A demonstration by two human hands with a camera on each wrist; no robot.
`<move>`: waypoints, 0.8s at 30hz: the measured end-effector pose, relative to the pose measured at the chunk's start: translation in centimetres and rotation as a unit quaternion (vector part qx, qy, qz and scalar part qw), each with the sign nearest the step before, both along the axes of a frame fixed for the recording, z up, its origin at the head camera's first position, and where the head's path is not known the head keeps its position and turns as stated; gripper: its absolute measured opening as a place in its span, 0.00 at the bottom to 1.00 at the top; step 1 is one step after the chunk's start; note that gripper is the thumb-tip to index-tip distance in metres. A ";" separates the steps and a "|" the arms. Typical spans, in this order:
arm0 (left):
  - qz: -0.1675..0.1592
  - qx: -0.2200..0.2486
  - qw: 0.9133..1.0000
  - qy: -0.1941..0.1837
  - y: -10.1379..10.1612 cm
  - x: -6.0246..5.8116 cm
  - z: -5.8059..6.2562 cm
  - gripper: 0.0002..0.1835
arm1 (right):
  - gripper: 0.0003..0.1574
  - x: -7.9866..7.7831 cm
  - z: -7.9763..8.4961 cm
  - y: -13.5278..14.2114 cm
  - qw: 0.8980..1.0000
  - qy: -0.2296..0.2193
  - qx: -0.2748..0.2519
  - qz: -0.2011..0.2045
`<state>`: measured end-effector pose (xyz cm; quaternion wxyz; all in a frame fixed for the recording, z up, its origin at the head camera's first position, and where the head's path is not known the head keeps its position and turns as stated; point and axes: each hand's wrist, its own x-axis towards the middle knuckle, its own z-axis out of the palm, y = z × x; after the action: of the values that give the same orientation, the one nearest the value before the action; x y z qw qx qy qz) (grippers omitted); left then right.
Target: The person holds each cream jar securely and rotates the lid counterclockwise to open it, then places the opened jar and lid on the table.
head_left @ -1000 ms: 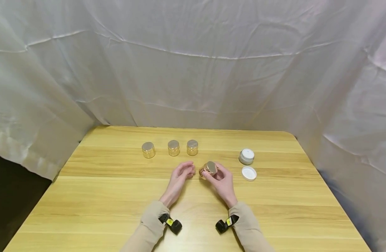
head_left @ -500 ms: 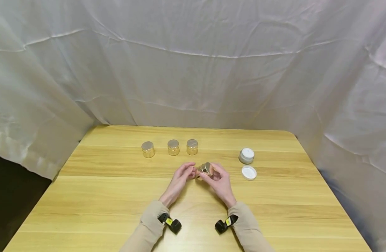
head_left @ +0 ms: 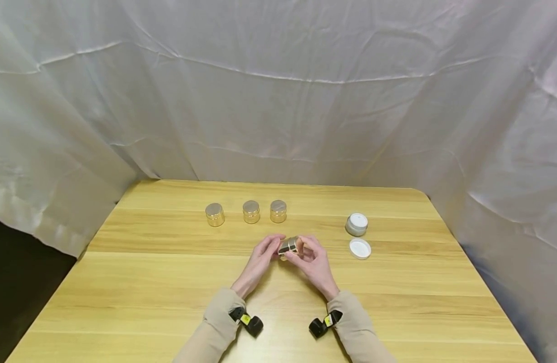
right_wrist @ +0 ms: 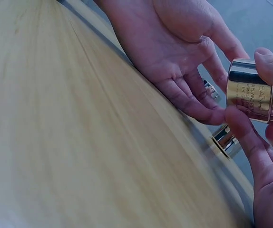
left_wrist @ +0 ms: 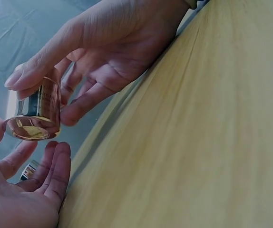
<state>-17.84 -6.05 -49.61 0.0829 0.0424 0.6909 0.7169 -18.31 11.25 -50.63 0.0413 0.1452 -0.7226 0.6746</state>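
Observation:
My right hand (head_left: 320, 267) grips a shiny gold cream jar (head_left: 289, 246) between thumb and fingers, tilted above the wooden table. In the right wrist view the printed side of the gold jar (right_wrist: 250, 90) shows. My left hand (head_left: 257, 262) meets the jar's base end from the left. In the left wrist view, the left thumb tip is right at the rim of the jar's base (left_wrist: 32, 129), while the fingers of the left hand (left_wrist: 22, 199) lie relaxed below it.
Three gold jars, a left one (head_left: 215, 215), a middle one (head_left: 251, 212) and a right one (head_left: 278, 212), stand behind my hands. To the right stands a white-topped pale jar (head_left: 356, 225), with a round white lid (head_left: 359, 249) in front. Pale curtains (head_left: 278, 116) surround the table (head_left: 151, 302).
My right hand has moved the gold jar left and tipped it over, bringing its base to my left hand's fingertips. The left hand has shifted slightly right.

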 end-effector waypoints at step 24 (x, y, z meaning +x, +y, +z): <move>0.014 -0.041 0.999 0.017 0.6 0.6 0.4 0.28 | 0.25 0.7 0.2 -0.2 0.998 0.009 0.056 -0.014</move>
<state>-17.24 -5.47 -49.21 0.0624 0.0416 0.7218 0.6881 -17.61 11.02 -50.45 0.0487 0.1432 -0.7606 0.6314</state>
